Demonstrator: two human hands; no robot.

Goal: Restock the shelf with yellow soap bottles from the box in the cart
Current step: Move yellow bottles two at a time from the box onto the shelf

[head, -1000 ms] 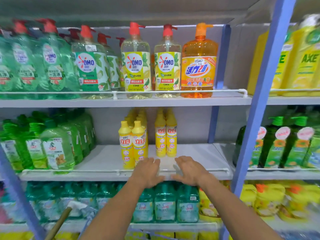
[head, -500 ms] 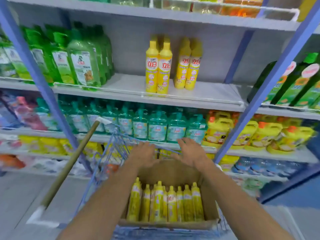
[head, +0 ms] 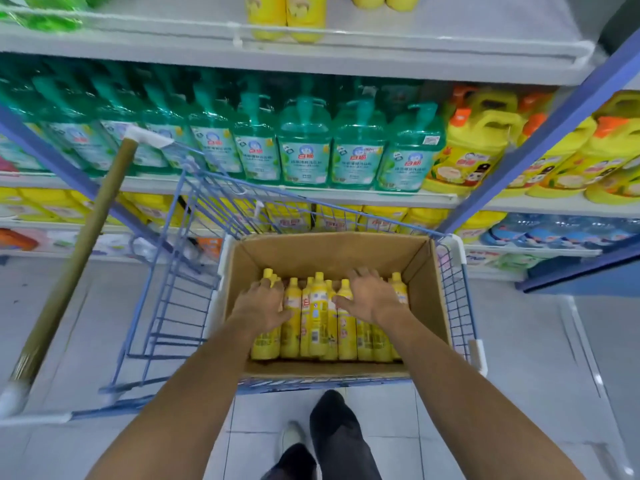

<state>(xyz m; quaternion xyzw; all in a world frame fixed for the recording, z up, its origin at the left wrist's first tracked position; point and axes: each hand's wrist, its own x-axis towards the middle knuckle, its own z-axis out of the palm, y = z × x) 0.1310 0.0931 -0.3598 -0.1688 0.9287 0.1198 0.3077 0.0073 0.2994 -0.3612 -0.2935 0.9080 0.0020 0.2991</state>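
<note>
While bent over a blue wire shopping cart (head: pixel 194 258), reaches with both bare arms into an open brown cardboard box (head: pixel 329 251) seated in the cart's right-hand end. Lays the right hand (head: pixel 370 296) flat, fingers spread wide, across the slim yellow plastic soap bottles (head: pixel 318 313) packed side by side in the box, caps toward its far wall. Rests the left hand (head: pixel 261 306) on the leftmost bottles of that row, fingers bent down over them near the caps; cannot tell whether gripping one or merely touching. Faces a white shelf (head: pixel 415 60) at the top of the frame, holding a few matching yellow bottles (head: pixel 285 15) upright behind a thin rail. Below that, shows ranks of teal pump-top bottles (head: pixel 304 143) and, just to their right, yellow jugs with orange caps (head: pixel 464 154). At left, shows a long wooden cart handle (head: pixel 79 251) angled above the pale tiled floor (head: pixel 519 341).
</note>
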